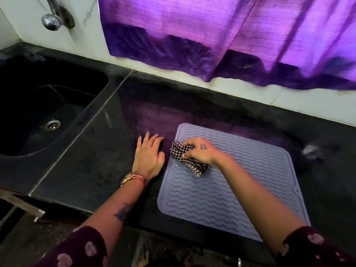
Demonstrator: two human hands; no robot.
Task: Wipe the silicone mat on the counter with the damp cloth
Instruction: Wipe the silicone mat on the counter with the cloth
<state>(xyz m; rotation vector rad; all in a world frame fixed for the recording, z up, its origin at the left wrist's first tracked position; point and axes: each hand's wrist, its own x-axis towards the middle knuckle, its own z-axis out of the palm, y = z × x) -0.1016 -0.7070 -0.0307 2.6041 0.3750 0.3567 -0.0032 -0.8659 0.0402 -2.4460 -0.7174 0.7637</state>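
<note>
While left hand (149,157) lies flat, right hand (200,151) grips cloth (187,160) on mat (240,189).

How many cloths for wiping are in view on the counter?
1: a checked cloth gripped by the right hand on the left part of the silicone mat. None other shows.

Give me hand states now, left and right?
Left hand: open, flat on the counter beside the mat, holding nothing.
Right hand: closed, gripping the checked cloth on the mat.
</note>
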